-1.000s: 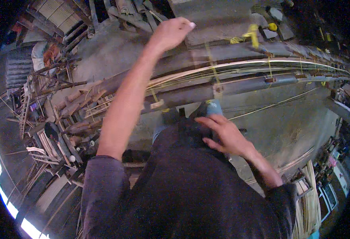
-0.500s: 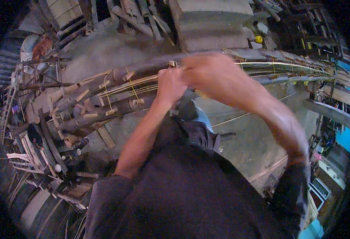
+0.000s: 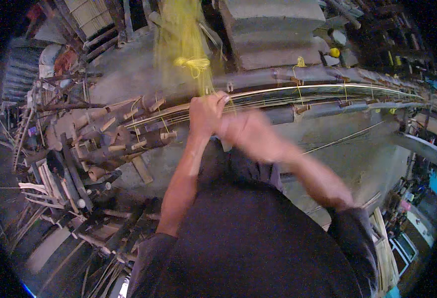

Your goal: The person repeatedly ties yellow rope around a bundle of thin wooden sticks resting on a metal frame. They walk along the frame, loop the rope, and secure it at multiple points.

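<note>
**While the bare left hand point(image 3: 206, 114) is curled round the lower end of a loose bundle of thin yellow cord point(image 3: 192, 63), the bare right hand point(image 3: 248, 133) is a blur just beside it**

Left: fingers folded in, thumb on top, cord strands running into the fist at the thumb side. Exact strands pinched: can't tell. Right: nearer the body, too smeared to read its grip or whether it touches the left.

Cord: streaks from the left fist to the top edge, mostly blurred; looped clump partway up is sharper.

Under and beside the hands: long, thin, pale strips point(image 3: 278, 93), gently bowed, lying between two long, dark, round poles, far point(image 3: 258, 78) and near point(image 3: 278, 115). Narrow yellow ties point(image 3: 300, 92) cross the strips right of the hands. Short, light-brown wooden pegs point(image 3: 169, 134) stick out of the poles on the left.

Beyond far pole: grey concrete block point(image 3: 273, 15), small yellow round object point(image 3: 334, 52) to its right. Far left: grey corrugated sheet point(image 3: 20, 74).
</note>
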Tool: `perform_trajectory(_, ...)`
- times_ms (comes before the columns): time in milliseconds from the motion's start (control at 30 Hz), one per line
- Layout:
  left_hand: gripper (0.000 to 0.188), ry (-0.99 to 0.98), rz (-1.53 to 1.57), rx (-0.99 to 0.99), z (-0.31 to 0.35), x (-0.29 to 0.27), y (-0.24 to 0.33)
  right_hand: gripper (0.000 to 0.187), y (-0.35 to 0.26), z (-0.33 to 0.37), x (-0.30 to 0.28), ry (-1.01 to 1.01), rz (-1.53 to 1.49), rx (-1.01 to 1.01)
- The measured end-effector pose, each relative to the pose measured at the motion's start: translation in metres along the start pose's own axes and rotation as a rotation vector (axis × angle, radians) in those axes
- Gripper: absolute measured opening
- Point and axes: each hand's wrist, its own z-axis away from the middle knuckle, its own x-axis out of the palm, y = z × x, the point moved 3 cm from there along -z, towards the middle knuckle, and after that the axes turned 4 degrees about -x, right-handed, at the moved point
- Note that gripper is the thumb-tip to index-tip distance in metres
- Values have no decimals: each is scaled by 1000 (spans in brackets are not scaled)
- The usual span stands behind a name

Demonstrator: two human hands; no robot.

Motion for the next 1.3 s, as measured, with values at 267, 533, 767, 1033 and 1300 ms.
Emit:
perform_trajectory(267, 44, -107, 593, 109, -40, -34, 52, 12, 17, 63, 12, 94, 86, -183)
perform_trajectory(533, 47, -622, 445, -257, -159, 35, -35, 17, 52, 19, -92, 185, 444, -90)
perform_trajectory(767, 61, -671, 124, -56, -175, -72, -167, 9, 25, 15, -40, 365, 749, 159)
perform_trajectory(1033, 53, -773, -22, 232, -132, -71, -250, 18, 12, -29, 1, 80, 1159, 371)
perform_trajectory(1300, 21, -104, -249, 230, -130, -171, -163, 26, -9, -35, 6, 298, 961, 269)
